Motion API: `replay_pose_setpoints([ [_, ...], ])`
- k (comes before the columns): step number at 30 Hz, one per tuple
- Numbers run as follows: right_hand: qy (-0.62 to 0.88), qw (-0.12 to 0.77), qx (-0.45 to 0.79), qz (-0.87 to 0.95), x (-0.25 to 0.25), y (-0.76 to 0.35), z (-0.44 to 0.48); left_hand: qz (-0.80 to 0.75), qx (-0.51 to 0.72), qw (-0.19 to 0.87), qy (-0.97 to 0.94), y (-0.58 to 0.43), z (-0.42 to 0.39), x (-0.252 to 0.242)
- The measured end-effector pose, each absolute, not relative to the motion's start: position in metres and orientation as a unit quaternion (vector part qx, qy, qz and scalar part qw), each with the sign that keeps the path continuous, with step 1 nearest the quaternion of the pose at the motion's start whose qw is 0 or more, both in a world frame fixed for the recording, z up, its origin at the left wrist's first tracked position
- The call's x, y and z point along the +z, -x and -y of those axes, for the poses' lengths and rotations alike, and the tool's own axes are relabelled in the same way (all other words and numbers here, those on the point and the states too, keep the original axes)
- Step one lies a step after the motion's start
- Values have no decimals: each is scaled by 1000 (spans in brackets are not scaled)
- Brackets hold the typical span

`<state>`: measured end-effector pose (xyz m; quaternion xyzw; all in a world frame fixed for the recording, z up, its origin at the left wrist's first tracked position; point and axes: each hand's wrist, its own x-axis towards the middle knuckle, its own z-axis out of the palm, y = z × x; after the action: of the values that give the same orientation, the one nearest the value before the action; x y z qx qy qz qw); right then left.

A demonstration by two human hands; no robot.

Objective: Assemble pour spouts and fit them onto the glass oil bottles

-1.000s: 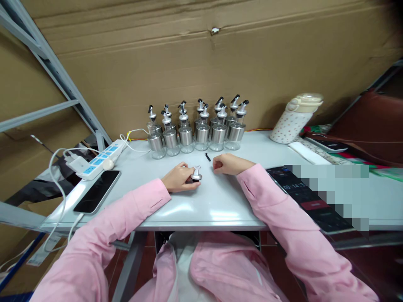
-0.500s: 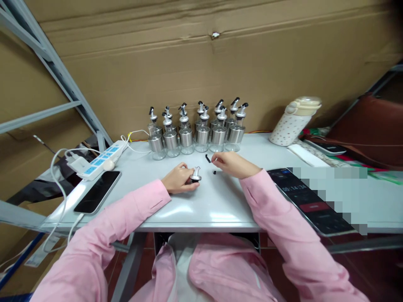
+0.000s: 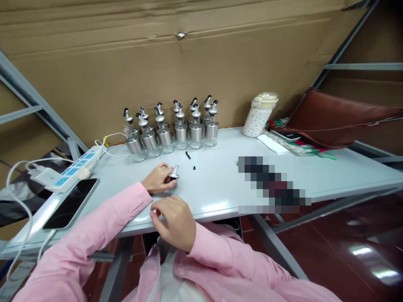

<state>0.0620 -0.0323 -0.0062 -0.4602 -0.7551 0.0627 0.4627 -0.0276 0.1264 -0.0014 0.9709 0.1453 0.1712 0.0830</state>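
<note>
My left hand rests on the table with its fingers closed around a silver pour spout that has a black base. My right hand is over the table's front edge, nearer to me than the left. Its fingers are curled, thumb and forefinger tips close together, and I see nothing between them. A thin black lever lies on the table beyond the spout. Closer in is a small black cap. Behind stand glass bottles with steel sleeves in two rows, most topped by similar spouts.
At left are a power strip with white cables and a phone. A dotted flask, a white packet and a brown bag sit at the right. A pixelated patch covers the table's right front. Cardboard walls the back.
My right hand has moved from beside the black lever back to the table's front edge; the lever stays on the table. The left still holds the spout. The view has turned right.
</note>
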Motion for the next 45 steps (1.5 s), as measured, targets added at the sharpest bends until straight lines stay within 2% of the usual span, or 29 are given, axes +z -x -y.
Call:
replay_pose_setpoints([
  [9,558,481,21,676,-1,-101,12,-77,215,58,-972,32,-131,-9],
  [19,526,508,68,679,0,-104,9,-80,224,39,-970,32,-129,-9],
  [29,547,465,77,692,-7,-103,6,-26,260,-39,-964,31,-127,-10],
  [41,565,552,146,595,-9,-105,9,-20,313,-104,-944,28,-114,3],
  [45,560,565,164,583,11,-114,19,-30,352,-117,-928,27,-114,2],
])
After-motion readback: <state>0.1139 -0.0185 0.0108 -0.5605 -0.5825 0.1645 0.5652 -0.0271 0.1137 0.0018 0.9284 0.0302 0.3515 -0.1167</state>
